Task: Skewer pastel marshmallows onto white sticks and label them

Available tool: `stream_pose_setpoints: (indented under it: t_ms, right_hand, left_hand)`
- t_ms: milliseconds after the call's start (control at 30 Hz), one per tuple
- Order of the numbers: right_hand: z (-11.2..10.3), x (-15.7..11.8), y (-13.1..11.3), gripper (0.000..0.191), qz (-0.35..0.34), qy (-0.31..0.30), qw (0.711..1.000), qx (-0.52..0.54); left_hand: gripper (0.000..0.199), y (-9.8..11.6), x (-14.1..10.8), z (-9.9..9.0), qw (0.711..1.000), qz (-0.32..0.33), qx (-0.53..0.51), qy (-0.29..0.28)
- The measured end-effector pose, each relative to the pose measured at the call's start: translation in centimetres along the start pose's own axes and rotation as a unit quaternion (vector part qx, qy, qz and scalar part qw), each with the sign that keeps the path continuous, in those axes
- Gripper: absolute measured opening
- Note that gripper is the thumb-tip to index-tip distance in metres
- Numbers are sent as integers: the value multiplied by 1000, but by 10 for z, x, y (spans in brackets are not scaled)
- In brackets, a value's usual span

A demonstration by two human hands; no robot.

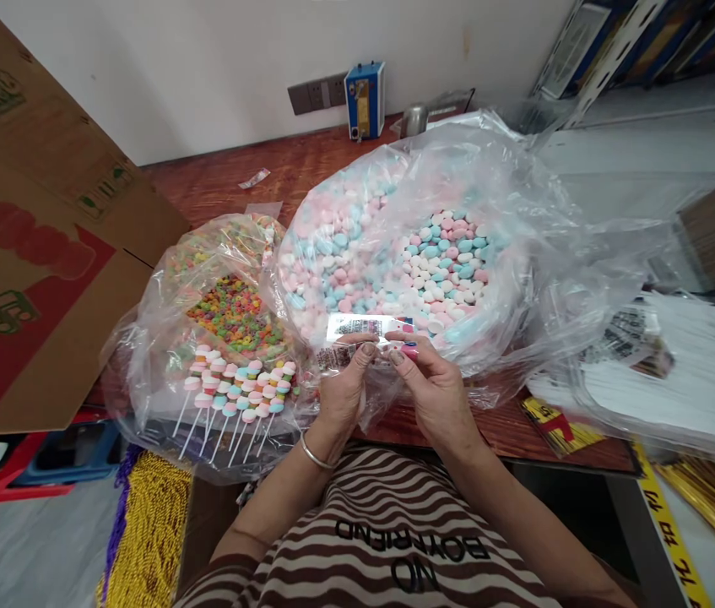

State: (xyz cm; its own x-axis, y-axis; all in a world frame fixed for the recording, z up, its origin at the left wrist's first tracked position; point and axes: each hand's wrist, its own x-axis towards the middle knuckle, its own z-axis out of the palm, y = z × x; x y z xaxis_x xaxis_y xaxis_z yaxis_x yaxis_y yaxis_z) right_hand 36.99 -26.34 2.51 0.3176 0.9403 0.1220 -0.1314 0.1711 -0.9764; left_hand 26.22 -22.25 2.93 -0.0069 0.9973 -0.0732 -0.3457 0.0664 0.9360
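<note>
The left hand (345, 390) and the right hand (441, 395) were both closed in a pinch, thumbs and fingertips gripping a shiny printed packet (370, 328) between them, just above the front edge of the table. A metal bangle (316, 452) circled the left wrist, and below the forearms showed a striped shirt (408, 540) with dark lettering. The packet was in front of a large, crumpled clear bag (509, 181) full of pink, white and blue candies (442, 262), its plastic spreading to the right. Left of it, another clear bag (135, 355) bore small multicoloured rings (236, 308), and at its near side lay a row of candy skewers (240, 388), their white sticks pointing toward the person. The dark reddish wooden table (205, 181) showed its grain behind the bags, where a small scrap of wrapper (254, 178) lay. At the back stood a blue box-shaped device (365, 101), beside sockets (317, 93) on the pale wall (205, 59), with a metal cup (414, 120) to its right. Many white sticks (699, 363) were spread at the right, near a yellow and red packet (560, 426). A big printed carton (46, 228) rose at the left, above a red and blue stool (72, 460) and gold fringe (151, 523) over a grey floor (34, 549). Shelving (616, 51) filled the far right corner.
</note>
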Motion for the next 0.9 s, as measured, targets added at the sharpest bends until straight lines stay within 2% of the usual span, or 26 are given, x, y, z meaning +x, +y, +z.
stream_pose_setpoints:
  t_ms: [167, 267, 433, 533, 633, 800, 900]
  right_hand:
    - [0, 0, 6, 11, -35, 28, 999, 4]
    - [-1, 0, 0, 9, -66, 33, 996, -59]
    - [-3, -1, -14, 14, -128, 44, 977, -166]
    - [-2, -5, -21, 15, -169, 40, 962, -209]
    - [-1, -10, -29, 10, -220, 39, 943, -245]
    - [1, -16, -38, 20, -294, 3, 915, -275]
    - [5, -15, -37, 24, -313, -14, 904, -290]
  left_hand:
    - [50, -2, 5, 2, 993, -65, -82, 50]
    - [54, -3, 5, 1, 986, -106, -117, 45]
    - [46, -4, 4, -2, 978, -147, -141, -43]
    - [47, -6, 7, -6, 963, -190, -187, -30]
    - [48, -6, 11, -9, 936, -243, -255, -11]
    - [35, 1, 12, -10, 911, -266, -314, -11]
    - [27, 3, 11, -13, 901, -277, -335, -1]
